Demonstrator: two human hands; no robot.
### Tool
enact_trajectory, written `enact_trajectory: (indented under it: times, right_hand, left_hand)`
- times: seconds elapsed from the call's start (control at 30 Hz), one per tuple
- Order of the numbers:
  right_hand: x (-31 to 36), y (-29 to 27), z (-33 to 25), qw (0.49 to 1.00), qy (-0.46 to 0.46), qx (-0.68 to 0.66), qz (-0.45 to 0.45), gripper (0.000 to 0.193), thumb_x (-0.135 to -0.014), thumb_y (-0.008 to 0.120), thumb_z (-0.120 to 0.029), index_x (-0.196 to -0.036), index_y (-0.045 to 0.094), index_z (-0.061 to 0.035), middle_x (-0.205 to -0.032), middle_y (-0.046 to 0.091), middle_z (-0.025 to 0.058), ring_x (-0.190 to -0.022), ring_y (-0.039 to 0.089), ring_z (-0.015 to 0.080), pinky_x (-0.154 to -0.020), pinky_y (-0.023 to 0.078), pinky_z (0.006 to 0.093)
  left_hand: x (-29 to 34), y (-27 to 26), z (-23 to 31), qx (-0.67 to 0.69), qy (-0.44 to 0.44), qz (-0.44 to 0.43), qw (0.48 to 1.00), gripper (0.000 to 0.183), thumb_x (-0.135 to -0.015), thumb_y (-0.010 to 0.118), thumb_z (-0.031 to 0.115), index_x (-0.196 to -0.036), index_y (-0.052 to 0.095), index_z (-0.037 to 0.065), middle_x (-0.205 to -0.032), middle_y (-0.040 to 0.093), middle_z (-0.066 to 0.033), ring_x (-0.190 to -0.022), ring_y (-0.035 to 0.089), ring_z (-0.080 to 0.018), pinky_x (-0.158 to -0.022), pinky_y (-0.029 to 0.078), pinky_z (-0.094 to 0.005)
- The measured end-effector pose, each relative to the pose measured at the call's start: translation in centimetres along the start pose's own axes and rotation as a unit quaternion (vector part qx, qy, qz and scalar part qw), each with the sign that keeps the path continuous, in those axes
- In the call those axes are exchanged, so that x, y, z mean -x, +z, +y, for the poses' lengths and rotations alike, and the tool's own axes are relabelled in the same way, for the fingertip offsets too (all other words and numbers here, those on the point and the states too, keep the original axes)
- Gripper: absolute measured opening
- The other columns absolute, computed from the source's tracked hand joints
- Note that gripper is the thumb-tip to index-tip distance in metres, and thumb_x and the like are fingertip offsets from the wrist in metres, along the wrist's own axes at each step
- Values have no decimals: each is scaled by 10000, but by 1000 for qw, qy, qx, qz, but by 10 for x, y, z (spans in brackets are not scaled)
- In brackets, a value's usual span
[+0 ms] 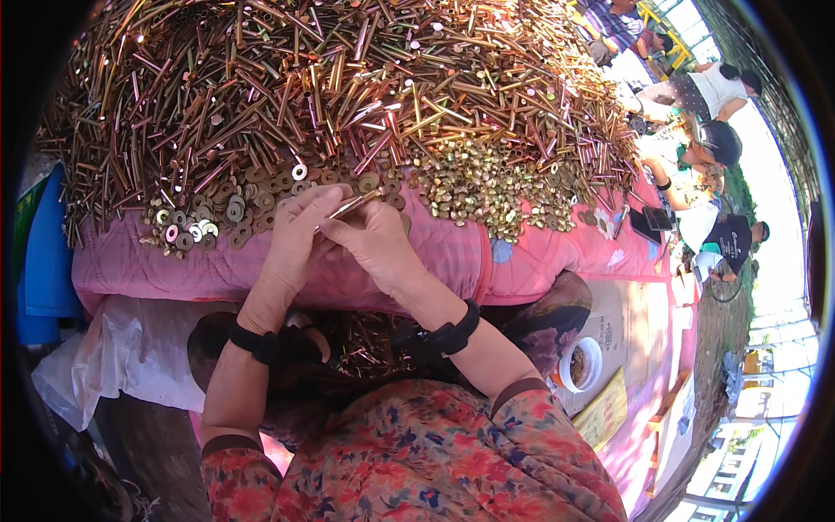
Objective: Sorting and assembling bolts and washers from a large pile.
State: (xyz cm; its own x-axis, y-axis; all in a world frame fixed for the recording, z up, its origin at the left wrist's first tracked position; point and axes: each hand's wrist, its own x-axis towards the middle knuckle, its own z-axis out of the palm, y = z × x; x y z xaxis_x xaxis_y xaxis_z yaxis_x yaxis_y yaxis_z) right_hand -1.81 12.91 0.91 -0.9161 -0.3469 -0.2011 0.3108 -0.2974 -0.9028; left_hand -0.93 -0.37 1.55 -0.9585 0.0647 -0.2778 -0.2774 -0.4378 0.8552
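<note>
Both hands meet above the near edge of a pink quilted cloth. Between their fingertips is a slim brass-coloured metal rod, slanting up to the right. My left hand pinches its lower left end, while my right hand grips it from the other side. Whether it is a bolt or a hollow sleeve is too small to tell. Flat round washers lie just beyond my left hand. Small gold-coloured nuts are heaped to the right of my right hand.
A large pile of coppery metal rods covers the far side. More rods lie below the cloth edge, between my legs. A white bucket stands at the right, a blue container at the left. Several people sit along the right.
</note>
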Motion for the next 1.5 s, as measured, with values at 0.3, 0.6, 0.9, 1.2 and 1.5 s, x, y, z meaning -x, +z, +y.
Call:
enact_trajectory:
  times: [0.3,0.6,0.9,1.2,1.5]
  right_hand:
    - [-8,-52,-24,797,-165,560,151,198,-737,654,-159,-806,630,24,-792,646,165,-743,609,347,-703,485,412]
    - [-38,-79,-19,593,-235,757,139,123,-742,635,-142,-787,600,-33,-818,601,131,-830,572,320,-725,474,430]
    - [-1,-60,-25,988,-96,116,46,138,-841,593,-65,-954,642,-3,-816,612,9,-745,578,72,-684,474,204]
    - [12,-44,-20,974,-169,154,6,204,-828,604,40,-1026,614,-4,-975,595,21,-876,571,80,-773,474,218]
    - [13,-41,-12,959,-196,204,25,180,-854,587,7,-1034,593,7,-910,598,18,-787,563,73,-706,468,201]
  left_hand:
    - [-11,0,-15,20,17,44,999,158,-841,648,103,-944,658,-15,-767,658,-68,-623,589,-98,-570,457,-190]
    - [-17,-6,-14,-17,16,27,999,155,-832,664,153,-762,632,18,-622,582,-33,-422,404,-36,-377,243,-165]
    - [-11,-13,-6,4,-17,31,999,64,-793,662,70,-761,636,22,-587,560,-32,-417,409,-39,-370,246,-164]
    - [-6,-13,1,5,-38,-13,999,71,-788,656,51,-746,629,1,-572,554,-37,-397,377,-43,-372,231,-183]
    - [-2,-11,0,-20,1,-21,1000,77,-767,690,45,-736,634,3,-589,568,-14,-452,437,-50,-406,280,-180]
